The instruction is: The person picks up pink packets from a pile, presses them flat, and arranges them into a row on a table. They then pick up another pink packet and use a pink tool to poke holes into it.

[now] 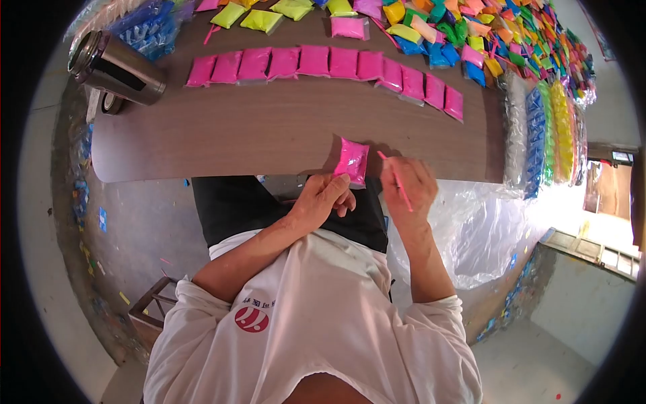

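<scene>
A shiny pink packet (353,160) stands tilted at the front edge of the brown table, its lower corner pinched between the thumb and fingers of my left hand (326,196). Just to the right, my right hand (412,185) is closed round a thin pink stick (402,186), whose upper end points toward the packet without reaching it. Farther back on the table, a curved row of similar pink packets (313,61) lies side by side. One more pink packet (350,27) rests behind that row.
A steel flask (124,71) stands at the back left, its cap (112,103) beside it. Many coloured packets (471,30) are heaped at the back right. Strips of coloured plastic packaging (535,138) hang over the right table edge. Yellow-green packets (261,21) lie at the back.
</scene>
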`<state>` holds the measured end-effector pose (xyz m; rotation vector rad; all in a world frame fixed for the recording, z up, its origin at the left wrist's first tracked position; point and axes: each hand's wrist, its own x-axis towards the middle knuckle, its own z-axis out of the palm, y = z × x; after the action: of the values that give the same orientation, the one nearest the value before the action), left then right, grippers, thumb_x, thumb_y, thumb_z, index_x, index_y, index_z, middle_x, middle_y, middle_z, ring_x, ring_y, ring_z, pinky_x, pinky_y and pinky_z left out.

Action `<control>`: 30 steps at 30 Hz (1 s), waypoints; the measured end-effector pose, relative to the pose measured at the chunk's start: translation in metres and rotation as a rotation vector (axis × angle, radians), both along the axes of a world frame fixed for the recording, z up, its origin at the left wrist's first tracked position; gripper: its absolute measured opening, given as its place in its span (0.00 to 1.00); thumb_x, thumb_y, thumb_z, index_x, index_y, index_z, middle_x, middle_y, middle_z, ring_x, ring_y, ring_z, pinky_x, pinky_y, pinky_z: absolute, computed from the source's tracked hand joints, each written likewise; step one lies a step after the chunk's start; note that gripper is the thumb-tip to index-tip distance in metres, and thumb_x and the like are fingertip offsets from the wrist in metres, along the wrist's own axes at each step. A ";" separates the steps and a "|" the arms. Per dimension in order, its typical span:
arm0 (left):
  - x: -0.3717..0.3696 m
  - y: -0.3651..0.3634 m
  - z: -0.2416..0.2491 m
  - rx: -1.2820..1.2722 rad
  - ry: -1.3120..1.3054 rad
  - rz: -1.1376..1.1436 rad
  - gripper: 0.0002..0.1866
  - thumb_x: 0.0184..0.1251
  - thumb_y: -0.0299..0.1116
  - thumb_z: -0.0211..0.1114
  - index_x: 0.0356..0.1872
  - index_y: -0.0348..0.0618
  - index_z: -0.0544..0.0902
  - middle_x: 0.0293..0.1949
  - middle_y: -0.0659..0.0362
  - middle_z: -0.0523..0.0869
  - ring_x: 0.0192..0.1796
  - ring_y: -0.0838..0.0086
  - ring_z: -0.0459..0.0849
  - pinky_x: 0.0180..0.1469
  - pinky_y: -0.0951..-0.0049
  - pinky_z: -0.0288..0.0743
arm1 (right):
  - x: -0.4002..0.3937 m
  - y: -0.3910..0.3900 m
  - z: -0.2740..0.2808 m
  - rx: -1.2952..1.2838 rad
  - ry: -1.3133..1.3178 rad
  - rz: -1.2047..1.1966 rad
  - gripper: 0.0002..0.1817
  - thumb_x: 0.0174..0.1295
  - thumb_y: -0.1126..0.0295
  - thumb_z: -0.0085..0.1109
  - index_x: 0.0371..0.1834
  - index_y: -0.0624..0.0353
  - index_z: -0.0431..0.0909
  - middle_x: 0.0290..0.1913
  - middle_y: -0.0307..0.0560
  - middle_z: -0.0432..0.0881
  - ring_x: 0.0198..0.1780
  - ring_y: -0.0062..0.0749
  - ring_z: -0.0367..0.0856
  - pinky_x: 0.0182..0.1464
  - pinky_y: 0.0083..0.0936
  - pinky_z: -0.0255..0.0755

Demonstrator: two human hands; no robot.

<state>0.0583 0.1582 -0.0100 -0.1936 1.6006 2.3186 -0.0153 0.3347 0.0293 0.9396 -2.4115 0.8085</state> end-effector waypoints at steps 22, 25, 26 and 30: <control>0.001 0.003 -0.004 0.050 0.037 0.051 0.27 0.83 0.45 0.51 0.20 0.43 0.67 0.19 0.62 0.73 0.25 0.76 0.79 0.29 0.74 0.72 | 0.000 -0.010 -0.002 0.037 0.000 0.087 0.09 0.45 0.78 0.68 0.28 0.51 0.79 0.29 0.39 0.79 0.31 0.38 0.77 0.36 0.35 0.69; 0.000 0.001 -0.001 0.031 0.045 0.038 0.27 0.83 0.46 0.51 0.19 0.44 0.67 0.21 0.59 0.76 0.26 0.76 0.79 0.31 0.74 0.72 | -0.004 0.000 0.009 0.040 -0.005 0.002 0.10 0.47 0.78 0.69 0.31 0.53 0.80 0.29 0.40 0.80 0.32 0.39 0.78 0.37 0.35 0.71; 0.000 0.001 -0.001 0.011 0.044 0.028 0.28 0.83 0.48 0.50 0.19 0.44 0.67 0.22 0.57 0.79 0.26 0.76 0.79 0.32 0.74 0.73 | -0.003 0.000 0.013 0.044 0.000 0.008 0.10 0.47 0.79 0.69 0.31 0.53 0.80 0.29 0.40 0.80 0.32 0.40 0.79 0.38 0.35 0.71; 0.000 -0.001 -0.004 -0.010 -0.003 0.001 0.28 0.83 0.49 0.48 0.20 0.45 0.68 0.25 0.53 0.83 0.26 0.76 0.79 0.34 0.73 0.73 | 0.006 -0.007 0.004 0.025 0.000 0.077 0.11 0.47 0.80 0.70 0.32 0.55 0.80 0.28 0.41 0.80 0.30 0.40 0.78 0.37 0.36 0.71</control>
<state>0.0578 0.1575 -0.0141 -0.2003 1.6112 2.3103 -0.0097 0.3277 0.0330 1.0475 -2.4030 0.8075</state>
